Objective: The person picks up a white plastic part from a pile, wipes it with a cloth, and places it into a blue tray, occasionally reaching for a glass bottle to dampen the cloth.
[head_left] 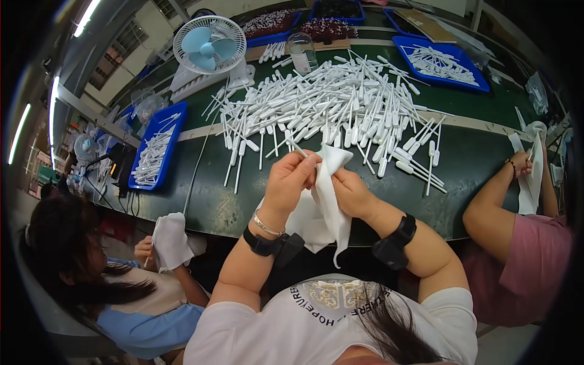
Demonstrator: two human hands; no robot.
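Note:
A white cloth (331, 188) hangs between my two hands over the table's near edge, its lower corners dangling toward my lap. My left hand (291, 181) is closed, pinching a thin white plastic stick (297, 148) whose tip points up and away. The rest of that stick is hidden by fingers and cloth. My right hand (358, 193) grips the cloth's bunched upper part, with the thumb on top; whether anything is wrapped inside, I cannot tell. Just beyond my hands lies a large heap of similar white plastic sticks (328, 100), each with a thin stem and wider flattened end.
Blue trays of white sticks stand at left (171, 152) and far right (453, 84). Behind the heap are a fan (210, 45) and a clear jar (302, 55). Co-workers on both sides hold white cloths (170, 240). The green table (225, 207) has a near edge at my body.

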